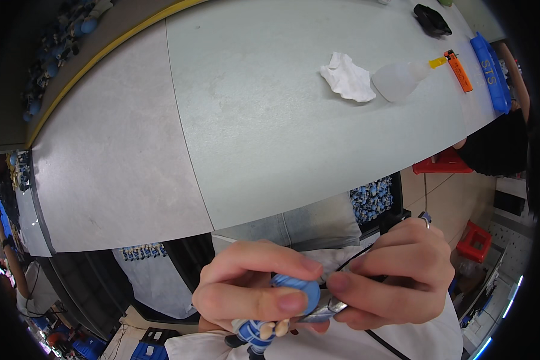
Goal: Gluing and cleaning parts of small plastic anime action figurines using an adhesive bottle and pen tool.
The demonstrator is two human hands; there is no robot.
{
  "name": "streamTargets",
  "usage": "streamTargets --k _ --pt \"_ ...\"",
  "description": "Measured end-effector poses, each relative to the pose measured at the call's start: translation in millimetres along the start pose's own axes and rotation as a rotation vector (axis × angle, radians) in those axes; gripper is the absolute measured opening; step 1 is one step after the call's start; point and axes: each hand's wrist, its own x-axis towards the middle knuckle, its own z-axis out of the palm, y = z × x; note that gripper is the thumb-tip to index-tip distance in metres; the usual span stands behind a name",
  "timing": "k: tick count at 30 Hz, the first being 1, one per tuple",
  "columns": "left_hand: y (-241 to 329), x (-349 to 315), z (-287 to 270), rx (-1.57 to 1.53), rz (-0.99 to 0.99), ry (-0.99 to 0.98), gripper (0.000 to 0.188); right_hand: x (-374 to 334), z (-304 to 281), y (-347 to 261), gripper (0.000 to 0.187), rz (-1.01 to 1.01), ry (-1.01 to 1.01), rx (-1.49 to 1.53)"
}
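Observation:
My left hand (240, 285) is closed around a small figurine (259, 332) with a blue rounded top, a blue-striped body and black feet. Its thumb and index finger pinch the blue top, and the body hangs below the palm. Close against it, my right hand (405, 276) is closed, fingertips pinched on a small silver piece (336, 306) that sits beside the blue top. A thin black cord (387, 345) runs by the right hand. Fingers hide most of the silver piece, so its kind cannot be told. Both hands are over my lap, below the table's near edge.
On the pale table (270, 132) lie a crumpled white tissue (348, 78), a translucent squeeze bottle (396, 82) with a yellow tip, an orange-and-black tool (459, 72) and a blue tray (491, 75). Many blue figurines fill a container (372, 201) beneath. A person's dark clothing (495, 144) shows at right.

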Motion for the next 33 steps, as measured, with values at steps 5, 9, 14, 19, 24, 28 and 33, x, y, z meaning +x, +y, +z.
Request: streamTargets --k 5,9,14,19,24,28,33 --pt "3.9 -1.4 1.3 0.065 -0.014 0.035 0.027 1.7 2.0 1.8 0.021 0.002 -0.002 0.022" --pt "4.3 -1.5 1.1 0.112 -0.017 0.037 0.026 2.5 1.8 4.9 0.022 -0.019 -0.015 0.044" --pt "4.6 -0.6 -2.8 0.074 -0.025 -0.017 0.027 2.9 -0.2 4.0 0.021 -0.023 -0.043 0.073" --pt "-0.3 -0.5 -4.7 0.084 0.038 -0.044 0.026 1.9 2.3 1.8 0.022 0.002 -0.002 0.019" --pt "1.3 1.3 -7.2 0.077 0.001 -0.083 0.026 2.7 -1.4 2.6 0.023 0.008 -0.05 0.062" --pt "5.2 -0.6 -4.3 0.092 -0.034 -0.047 0.027 3.5 -2.2 5.9 0.023 -0.038 -0.08 0.071" --pt "4.6 -1.7 -0.6 0.104 -0.019 -0.003 0.029 3.4 -0.6 2.1 0.021 -0.022 -0.046 0.04"
